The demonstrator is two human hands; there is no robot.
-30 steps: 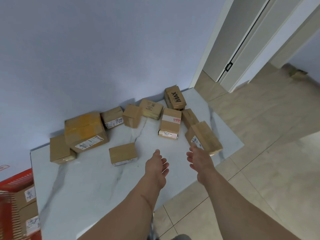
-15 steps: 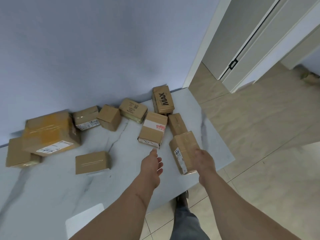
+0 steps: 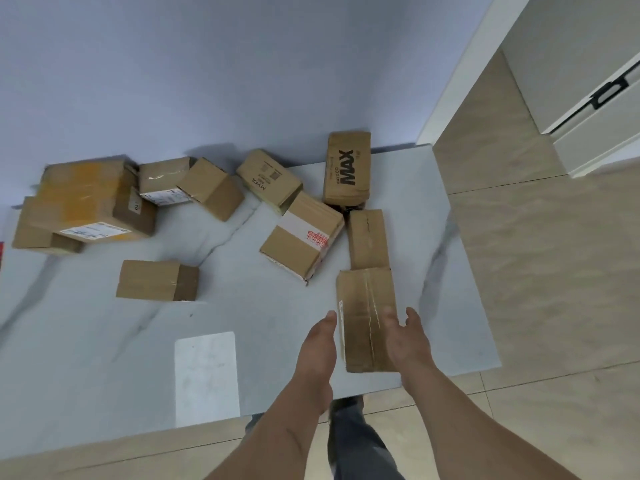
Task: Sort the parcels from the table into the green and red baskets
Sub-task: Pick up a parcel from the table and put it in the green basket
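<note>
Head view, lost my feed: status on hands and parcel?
Left hand and right hand open, flanking the near parcel, no grip yet. Another box butts its far end. Baskets out of view.
</note>
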